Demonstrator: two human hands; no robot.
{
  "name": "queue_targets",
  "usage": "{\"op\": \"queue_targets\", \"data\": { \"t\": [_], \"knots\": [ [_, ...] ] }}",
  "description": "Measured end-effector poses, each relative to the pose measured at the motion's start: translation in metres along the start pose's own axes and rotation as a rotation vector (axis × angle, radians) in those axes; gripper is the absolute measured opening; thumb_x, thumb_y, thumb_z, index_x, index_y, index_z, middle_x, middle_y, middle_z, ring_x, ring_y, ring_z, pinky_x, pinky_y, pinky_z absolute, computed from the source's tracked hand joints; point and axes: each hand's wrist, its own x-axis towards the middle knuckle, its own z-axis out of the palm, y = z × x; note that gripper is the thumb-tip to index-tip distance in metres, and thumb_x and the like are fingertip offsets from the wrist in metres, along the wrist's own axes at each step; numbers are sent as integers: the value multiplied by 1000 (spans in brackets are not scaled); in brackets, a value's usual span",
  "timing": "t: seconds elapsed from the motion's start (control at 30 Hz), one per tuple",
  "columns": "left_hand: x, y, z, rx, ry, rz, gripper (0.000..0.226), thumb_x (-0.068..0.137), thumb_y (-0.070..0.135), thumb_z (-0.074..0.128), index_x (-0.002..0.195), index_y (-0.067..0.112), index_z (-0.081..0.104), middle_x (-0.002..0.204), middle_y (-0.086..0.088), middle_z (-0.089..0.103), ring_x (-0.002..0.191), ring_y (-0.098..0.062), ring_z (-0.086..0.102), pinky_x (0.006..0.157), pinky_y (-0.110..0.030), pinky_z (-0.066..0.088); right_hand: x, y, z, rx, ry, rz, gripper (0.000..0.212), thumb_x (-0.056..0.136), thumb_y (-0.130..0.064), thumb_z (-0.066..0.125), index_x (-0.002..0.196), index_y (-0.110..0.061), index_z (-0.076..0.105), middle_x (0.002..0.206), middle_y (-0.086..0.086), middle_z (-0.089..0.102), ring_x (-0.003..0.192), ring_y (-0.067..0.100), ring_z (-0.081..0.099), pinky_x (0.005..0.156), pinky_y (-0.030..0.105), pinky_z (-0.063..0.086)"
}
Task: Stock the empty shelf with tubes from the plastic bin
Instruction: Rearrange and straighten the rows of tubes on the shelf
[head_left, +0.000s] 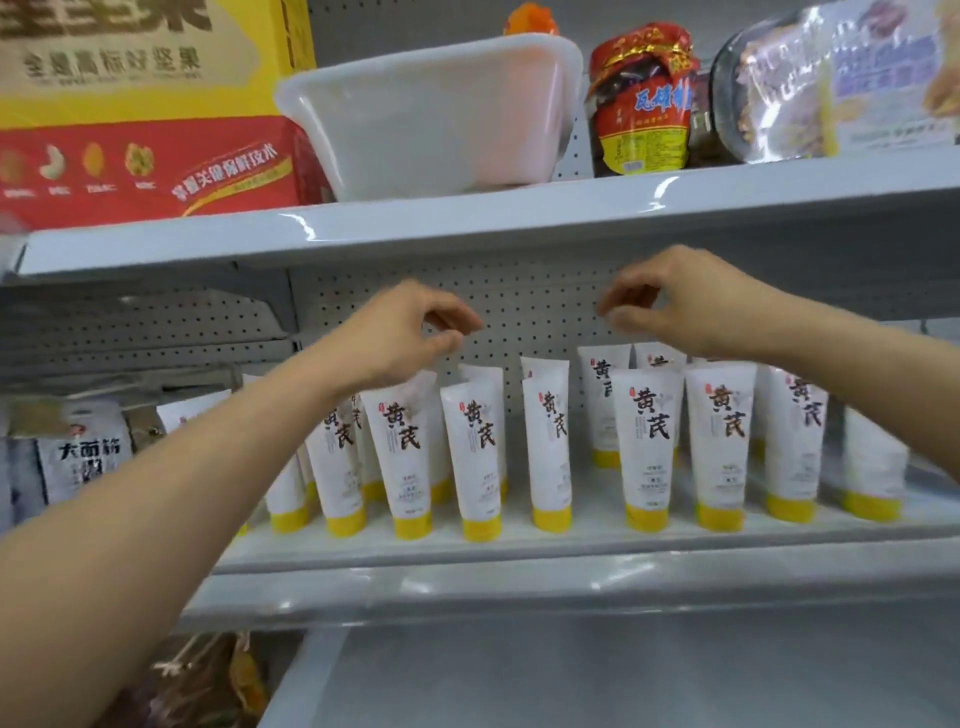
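Note:
Several white tubes (647, 441) with yellow caps stand cap-down in rows on the middle shelf (519, 551). My left hand (400, 332) hovers above the tubes on the left, fingers loosely curled and holding nothing. My right hand (675, 301) hovers over the tubes on the right, fingers also curled and apart, nothing in them. The translucent plastic bin (431, 114) sits on the upper shelf (519, 218) above the hands; I see no tubes through its wall.
A red and yellow carton (135, 104) stands left of the bin. A red-labelled jar (641, 98) and a foil pack (831, 78) stand to its right. Packets (88, 457) fill the shelf left of the tubes. A bare lower shelf (623, 675) lies below.

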Motion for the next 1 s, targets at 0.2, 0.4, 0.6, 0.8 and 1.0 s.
{"op": "queue_targets", "data": {
  "t": [0.2,0.4,0.6,0.8,1.0],
  "knots": [
    [50,-21,-3,64,-287,9,32,89,16,67,119,25,64,120,11,65,109,-1,60,83,-1,40,60,13,9,-17,-292,-23,16,90,-25,63,104,-25,73,100,-14,70,91,-1,62,77,10,43],
    [77,-36,13,66,-534,1,40,83,18,73,120,30,63,121,17,63,108,3,54,85,-3,35,90,12,28,11,-410,-67,23,87,-40,65,93,-22,77,91,-14,74,87,3,67,86,25,53],
    [86,-49,36,-90,-603,0,29,80,13,77,109,16,74,103,10,74,94,-3,69,93,-22,52,107,3,46,34,-596,-61,28,83,-45,68,81,-18,75,76,-7,72,74,7,64,69,23,49],
    [92,-55,45,-68,-541,-12,21,83,22,75,103,17,75,99,10,75,90,-4,70,92,-27,54,122,-1,63,-62,-730,-74,22,76,-33,78,68,-14,70,64,-7,67,63,9,61,62,22,50],
    [98,-59,50,35,-480,-43,22,82,27,75,103,20,75,99,10,74,88,-3,69,90,-28,55,131,8,79,-98,-687,-114,22,75,-24,78,58,-18,65,53,-11,58,57,7,52,58,25,43]
  ]
}}
